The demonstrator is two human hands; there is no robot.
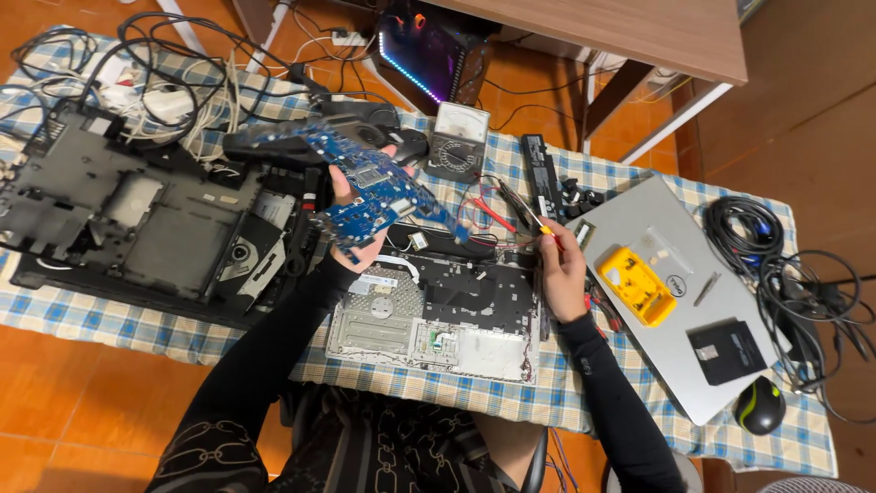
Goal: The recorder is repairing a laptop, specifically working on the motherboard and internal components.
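At the upper left of the frame a tangle of black and white cables (137, 64) lies on the blue-and-white checked tablecloth (109, 319). Just below it, filling the left side, sits an opened black laptop base (137, 219) with its inner frame and an optical drive showing.

Left of centre, the left hand (351, 224) is raised above the cloth with its fingers closed on a blue motherboard (370, 187), held tilted with its long edge running from upper left to lower right. The board hangs over the gap between the black base and a second, silver laptop chassis (438, 319), which lies open in the lower centre just in front of the person, with bare metal plates and a dark inner area.

Above the board, at the upper centre, stands an analogue multimeter (456, 137) with a white dial face; its red and black leads trail down toward the centre. Just right of it lies a long black battery pack (546, 178).

Right of centre, the right hand (561, 265) rests at the chassis's right edge, its fingers pinched on a thin screwdriver (525, 212) with a yellow-and-red grip, the tip pointing up and left.

Farther right a closed silver laptop (639, 301) lies slanted, carrying a yellow case (636, 285) and a flat black square component (725, 351). A black and green mouse (759, 404) sits at its lower right corner, and coiled black cables (794, 274) fill the right edge.
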